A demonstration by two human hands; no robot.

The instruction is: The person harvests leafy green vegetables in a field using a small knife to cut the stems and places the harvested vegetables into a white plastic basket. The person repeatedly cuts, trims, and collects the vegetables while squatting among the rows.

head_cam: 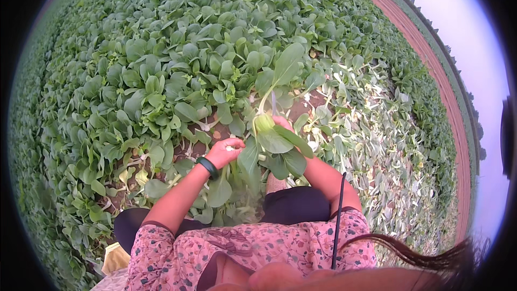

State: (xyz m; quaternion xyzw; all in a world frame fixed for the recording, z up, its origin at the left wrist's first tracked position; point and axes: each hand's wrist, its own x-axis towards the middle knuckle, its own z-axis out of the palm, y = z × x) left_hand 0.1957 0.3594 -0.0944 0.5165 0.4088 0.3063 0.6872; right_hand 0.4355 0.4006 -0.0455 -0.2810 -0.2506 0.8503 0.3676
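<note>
A head of bok choy (264,123), its pale green base towards the field and broad leaves spreading round it, is at my right hand (283,123). That hand is partly hidden behind the plant and appears to grip it. A thin bluish strip, possibly a knife blade (274,103), sticks out beyond the fingers. To the left of the plant, my left hand (227,151) has curled fingers, thumb near the forefinger, with a small whitish bit by the fingertips; whether it holds this is unclear. A dark green bangle (207,167) circles the left wrist. A loose leaf (220,192) shows below it.
Dense bok choy plants (161,60) fill the field ahead and left. Cut leaves and pale stalks (375,141) litter the ground at right. My bent knees (297,204) are close below my hands. A black cord (338,222) hangs by the right arm; a yellowish cloth or bag (115,258) lies lower left.
</note>
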